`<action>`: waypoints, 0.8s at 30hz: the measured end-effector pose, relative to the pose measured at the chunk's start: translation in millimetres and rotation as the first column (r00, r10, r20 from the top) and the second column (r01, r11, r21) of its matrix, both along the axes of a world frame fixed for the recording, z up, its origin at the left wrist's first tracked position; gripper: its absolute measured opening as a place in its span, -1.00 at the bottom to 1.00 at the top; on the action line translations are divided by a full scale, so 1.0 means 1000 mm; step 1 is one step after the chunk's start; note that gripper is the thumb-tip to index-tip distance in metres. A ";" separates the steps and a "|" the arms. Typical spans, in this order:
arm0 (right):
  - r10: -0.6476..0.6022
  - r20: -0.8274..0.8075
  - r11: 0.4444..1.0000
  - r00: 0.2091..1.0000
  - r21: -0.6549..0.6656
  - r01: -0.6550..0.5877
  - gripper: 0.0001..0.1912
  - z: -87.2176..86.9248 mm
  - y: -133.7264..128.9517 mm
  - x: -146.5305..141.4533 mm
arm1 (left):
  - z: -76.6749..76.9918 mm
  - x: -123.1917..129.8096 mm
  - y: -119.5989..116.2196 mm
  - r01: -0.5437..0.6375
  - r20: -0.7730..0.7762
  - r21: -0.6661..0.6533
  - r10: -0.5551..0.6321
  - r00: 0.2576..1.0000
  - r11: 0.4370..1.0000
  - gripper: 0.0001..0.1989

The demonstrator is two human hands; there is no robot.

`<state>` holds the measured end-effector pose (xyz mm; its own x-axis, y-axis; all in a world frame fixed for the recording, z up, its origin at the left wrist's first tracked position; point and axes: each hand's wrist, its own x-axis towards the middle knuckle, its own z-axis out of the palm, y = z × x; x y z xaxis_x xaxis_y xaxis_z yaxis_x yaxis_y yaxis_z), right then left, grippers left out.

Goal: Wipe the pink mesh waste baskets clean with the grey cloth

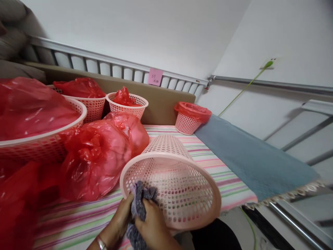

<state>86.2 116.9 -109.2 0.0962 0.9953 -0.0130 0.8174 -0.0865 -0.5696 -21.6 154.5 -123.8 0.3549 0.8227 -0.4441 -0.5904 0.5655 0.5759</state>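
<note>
The tipped basket [182, 194] could roll on the striped sheet [231, 184], so I'd judge it wise to brace its wide rim and keep the cloth [139, 205] bunched small. Both hands are mostly closed: the left hand [121, 213] and right hand [156, 224] pinch the cloth between them, by the basket's mouth, beside bulging red bags [101, 156].

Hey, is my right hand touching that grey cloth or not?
Touching. The head view shows your right hand closed on the cloth, its fingers pressing into the folds with no gap between.
</note>
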 end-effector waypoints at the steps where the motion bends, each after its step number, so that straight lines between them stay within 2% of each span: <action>1: 0.002 0.012 1.000 1.000 0.011 -0.002 -0.66 -0.001 -0.006 -0.001 | 0.000 0.000 -0.002 0.001 0.008 0.007 -0.001 1.000 1.000 -0.63; 2: -0.016 0.035 1.000 0.999 0.019 0.016 -0.65 0.000 -0.006 0.002 | 0.000 0.001 -0.003 0.006 0.037 0.019 -0.006 0.999 1.000 -0.61; 4: -0.095 0.117 0.994 0.989 0.067 0.088 -0.65 0.004 0.012 0.015 | 0.002 0.005 -0.009 0.007 0.097 0.035 -0.011 0.995 0.999 -0.52; 7: -0.218 0.224 0.968 0.950 0.174 0.181 -0.64 0.011 0.065 0.042 | 0.000 0.013 -0.025 0.039 0.138 0.080 -0.050 0.989 0.996 -0.39; 9: -0.281 0.236 0.948 0.930 0.219 0.231 -0.65 0.012 0.100 0.060 | -0.005 0.019 -0.037 0.133 0.094 0.105 -0.143 0.985 0.986 -0.36; 12: -0.349 0.217 0.922 0.912 0.255 0.292 -0.64 0.005 0.134 0.079 | -0.013 0.019 -0.045 0.342 -0.106 0.062 -0.335 0.936 0.938 -0.35; 14: -0.351 0.211 0.917 0.912 0.275 0.289 -0.62 -0.003 0.143 0.088 | -0.011 0.011 -0.040 0.401 -0.264 0.054 -0.374 0.889 0.915 -0.34; 16: -0.320 0.214 0.923 0.923 0.291 0.252 -0.60 -0.008 0.146 0.093 | -0.003 -0.001 -0.029 0.377 -0.396 0.094 -0.313 0.863 0.921 -0.35; 18: -0.280 0.222 0.933 0.934 0.294 0.210 -0.59 -0.009 0.149 0.095 | 0.006 -0.013 -0.015 0.331 -0.460 0.153 -0.229 0.858 0.931 -0.38; 20: -0.240 0.227 0.945 0.944 0.279 0.173 -0.59 -0.005 0.152 0.093 | 0.009 -0.020 -0.006 0.284 -0.440 0.151 -0.193 0.877 0.947 -0.34; 22: -0.205 0.226 0.959 0.952 0.239 0.150 -0.59 0.001 0.152 0.087 | 0.006 -0.020 -0.004 0.258 -0.382 0.121 -0.195 0.903 0.959 -0.23; 24: -0.169 0.216 0.977 0.962 0.166 0.134 -0.58 0.007 0.140 0.075 | 0.000 -0.017 -0.005 0.256 -0.333 0.106 -0.208 0.920 0.961 -0.15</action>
